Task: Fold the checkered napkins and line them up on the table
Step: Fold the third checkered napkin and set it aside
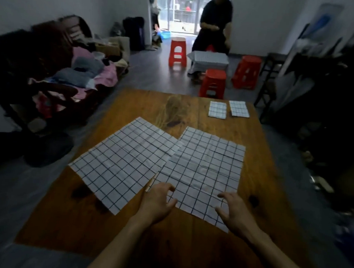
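Left hand [159, 201] and right hand [232, 209], fingers spread, at near edge of right unfolded napkin [203, 170]; nothing pinched.

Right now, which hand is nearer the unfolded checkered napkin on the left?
Left. The left hand rests at the right napkin's near-left corner, beside the left unfolded checkered napkin; the right hand is farther right.

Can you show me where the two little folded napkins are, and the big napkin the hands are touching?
left folded napkin [217, 109], head view, its middle.
right folded napkin [239, 109], head view, its middle.
big open napkin [205, 171], head view, its centre, beyond both hands.
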Action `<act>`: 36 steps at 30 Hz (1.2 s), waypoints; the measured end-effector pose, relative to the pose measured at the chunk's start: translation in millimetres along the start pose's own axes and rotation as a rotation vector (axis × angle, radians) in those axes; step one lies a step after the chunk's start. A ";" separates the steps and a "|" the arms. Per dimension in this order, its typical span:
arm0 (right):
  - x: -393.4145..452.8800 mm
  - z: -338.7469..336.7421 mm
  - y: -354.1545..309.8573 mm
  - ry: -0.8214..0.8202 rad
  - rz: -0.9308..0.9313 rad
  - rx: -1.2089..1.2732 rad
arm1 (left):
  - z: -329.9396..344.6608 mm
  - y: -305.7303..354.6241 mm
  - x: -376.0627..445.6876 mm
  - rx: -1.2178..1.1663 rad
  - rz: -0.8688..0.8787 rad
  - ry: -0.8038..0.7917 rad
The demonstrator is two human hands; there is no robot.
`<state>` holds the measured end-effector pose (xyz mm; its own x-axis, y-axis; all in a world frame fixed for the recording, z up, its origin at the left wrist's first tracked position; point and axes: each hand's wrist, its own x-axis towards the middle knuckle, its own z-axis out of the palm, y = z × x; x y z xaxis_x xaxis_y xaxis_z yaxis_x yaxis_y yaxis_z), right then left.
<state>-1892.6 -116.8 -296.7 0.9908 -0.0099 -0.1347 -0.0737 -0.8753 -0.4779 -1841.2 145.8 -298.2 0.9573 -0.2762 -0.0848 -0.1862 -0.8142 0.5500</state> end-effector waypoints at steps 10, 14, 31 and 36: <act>11.8 25.0 2.6 0.023 0.194 0.014 | 15.4 -7.3 37.6 0.097 0.124 -0.099; 19.8 38.4 7.5 0.005 0.238 -0.008 | 28.1 -7.9 55.1 0.198 0.146 -0.161; 32.3 72.5 35.7 -0.028 0.122 -0.138 | 67.7 -47.8 72.5 0.384 0.241 -0.165; 26.8 72.0 40.2 -0.023 0.122 -0.138 | 69.0 -45.9 69.8 0.369 0.303 -0.135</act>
<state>-1877.1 -117.5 -382.1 0.9725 -0.1109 -0.2048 -0.1758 -0.9264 -0.3331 -1781.0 128.6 -386.7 0.8155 -0.5722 -0.0867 -0.5408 -0.8068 0.2379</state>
